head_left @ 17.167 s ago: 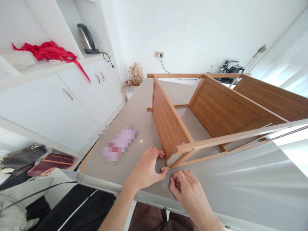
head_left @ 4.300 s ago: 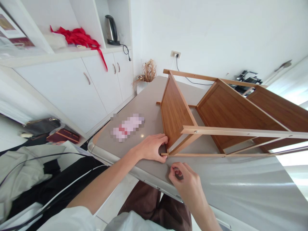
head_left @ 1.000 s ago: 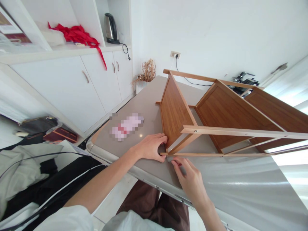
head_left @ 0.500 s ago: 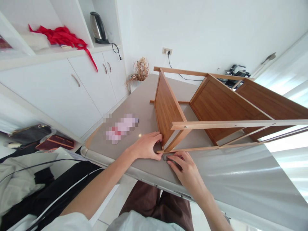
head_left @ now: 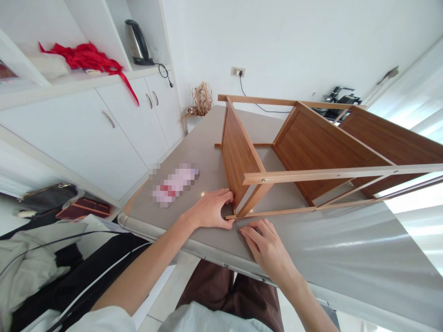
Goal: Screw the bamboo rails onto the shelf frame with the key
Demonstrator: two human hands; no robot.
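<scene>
A brown wooden shelf rack [head_left: 242, 133] lies on its side on the grey-topped table. My left hand [head_left: 212, 210] is closed round its near left corner, with fingers against the end panel and the thumb at the end of the bottom rail [head_left: 277, 213]. Just in front of that corner, my right hand [head_left: 263, 237] pinches a small thin metal piece [head_left: 238, 226] at the rail's outer side. Most of that piece is hidden by the fingertips, so its exact kind cannot be made out.
A blurred pink-and-red item [head_left: 175, 184] lies on the table [head_left: 204, 138] to the left. White cabinets [head_left: 128, 124] line the left side, with a kettle [head_left: 136, 41] and red ribbon [head_left: 83, 57] above. Dried plants [head_left: 201, 97] stand behind, and clothes [head_left: 31, 263] are heaped lower left.
My left hand keeps its hold on the corner. The fingers of my right hand have shifted slightly at the small metal piece. The view has tilted a little.
</scene>
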